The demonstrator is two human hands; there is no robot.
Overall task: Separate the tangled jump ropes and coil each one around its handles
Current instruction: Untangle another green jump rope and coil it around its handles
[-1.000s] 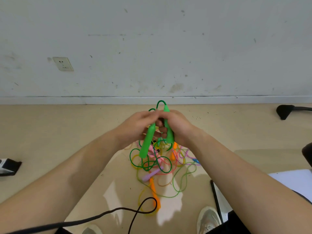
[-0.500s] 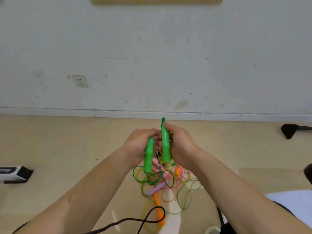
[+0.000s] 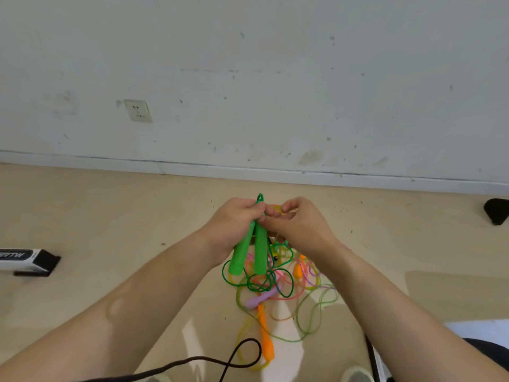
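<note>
I hold the two bright green handles (image 3: 249, 253) of the green jump rope side by side above the floor. My left hand (image 3: 234, 224) grips both of them near their top ends. My right hand (image 3: 300, 227) is beside it, fingers curled, thumb pressed against the handles' tops where the green rope loops out (image 3: 259, 198). The dark green cord (image 3: 275, 282) hangs from the handles into a tangle on the floor. That tangle holds a purple handle (image 3: 260, 297), an orange handle (image 3: 265, 340), and pink, yellow and light green cords (image 3: 311, 321).
A black cable (image 3: 242, 351) curls across the floor near my feet. A white and black box (image 3: 24, 260) lies at the left, and a black object (image 3: 497, 212) at the right by the wall. A white sheet (image 3: 479, 330) and a shoe (image 3: 355, 374) sit at bottom right.
Each hand held one green handle before; now both handles are together in my left hand, and my right hand has shifted to their top ends.
</note>
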